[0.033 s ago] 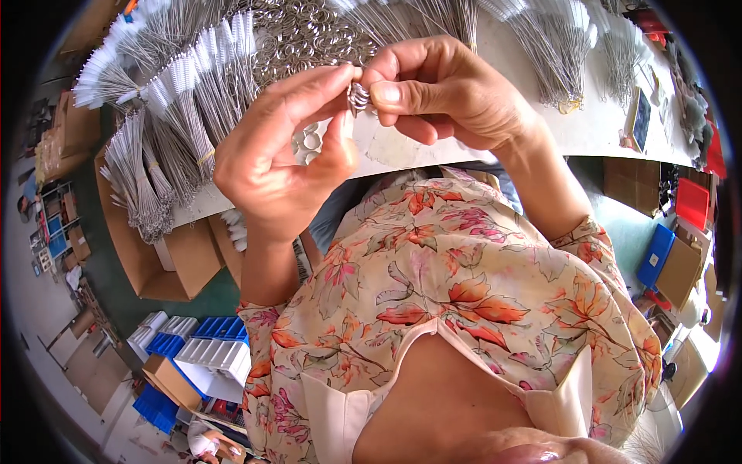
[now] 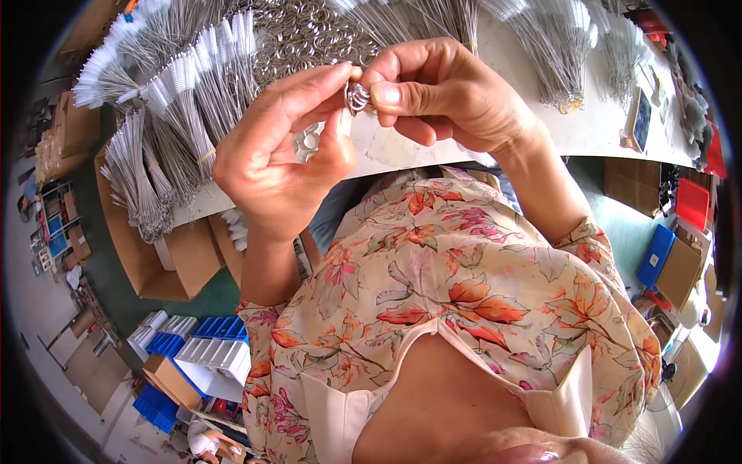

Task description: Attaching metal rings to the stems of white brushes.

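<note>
Above the table's near edge, my left hand [image 2: 270, 155] and my right hand [image 2: 464, 97] meet fingertip to fingertip. Between them is a small cluster of shiny metal rings [image 2: 358, 98]. The left thumb and index finger pinch the cluster from one side; the right thumb and index finger press it from the other, hiding part of it. A few loose rings [image 2: 311, 141] lie on the white table [image 2: 402, 151] beneath my left hand. Beyond the hands spreads a heap of similar metal rings [image 2: 301, 35].
Bundles of wire-handled brushes with white bristles [image 2: 182, 85] crowd the left of the table, and more bundles [image 2: 553, 62] lie at the right. A dark flat device [image 2: 641, 120] sits near the right end. An open cardboard box [image 2: 178, 267] stands below left, near blue and white bins [image 2: 212, 352].
The ring cluster has turned slightly between my fingertips, showing more of its round faces. My right hand has shifted very slightly; the left stays nearly in place.
</note>
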`<state>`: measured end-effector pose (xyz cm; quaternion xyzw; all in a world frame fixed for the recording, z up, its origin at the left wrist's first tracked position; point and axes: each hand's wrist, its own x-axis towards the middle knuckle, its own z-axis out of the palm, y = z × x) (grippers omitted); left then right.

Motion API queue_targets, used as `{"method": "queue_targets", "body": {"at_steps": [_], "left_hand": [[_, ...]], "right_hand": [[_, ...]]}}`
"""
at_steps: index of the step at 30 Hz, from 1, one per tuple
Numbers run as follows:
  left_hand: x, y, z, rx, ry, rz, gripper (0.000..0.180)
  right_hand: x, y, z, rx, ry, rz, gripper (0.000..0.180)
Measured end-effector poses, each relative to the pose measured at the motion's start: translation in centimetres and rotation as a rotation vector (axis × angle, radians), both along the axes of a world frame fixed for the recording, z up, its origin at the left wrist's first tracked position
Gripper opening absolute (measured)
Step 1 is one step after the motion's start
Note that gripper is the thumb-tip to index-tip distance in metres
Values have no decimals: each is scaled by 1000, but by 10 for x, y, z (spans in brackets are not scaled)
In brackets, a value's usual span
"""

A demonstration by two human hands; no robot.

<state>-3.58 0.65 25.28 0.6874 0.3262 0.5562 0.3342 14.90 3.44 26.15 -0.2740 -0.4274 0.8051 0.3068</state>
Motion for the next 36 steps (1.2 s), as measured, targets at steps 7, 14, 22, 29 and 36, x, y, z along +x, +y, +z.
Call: {"method": "queue_targets", "body": {"at_steps": [7,14,22,29,36], "left_hand": [[-3,-1,-3,-102,-69,-33,29],[-4,1,-4,-123,-42,-57,27],[-3,9,-11,-22,-24,-47,26],[-27,31,-11,-321,126,-48,24],[-117,89,-50,-453,1433,588,26]], "right_hand": [[-2,-8,2,365,-250,-188,15],[-5,-9,-4,339,-163,-226,19],[10,15,19,475,-281,100,12],[-2,-6,-33,823,-499,-209,11],[-26,-46,-119,1486,-712,-81,24]]}}
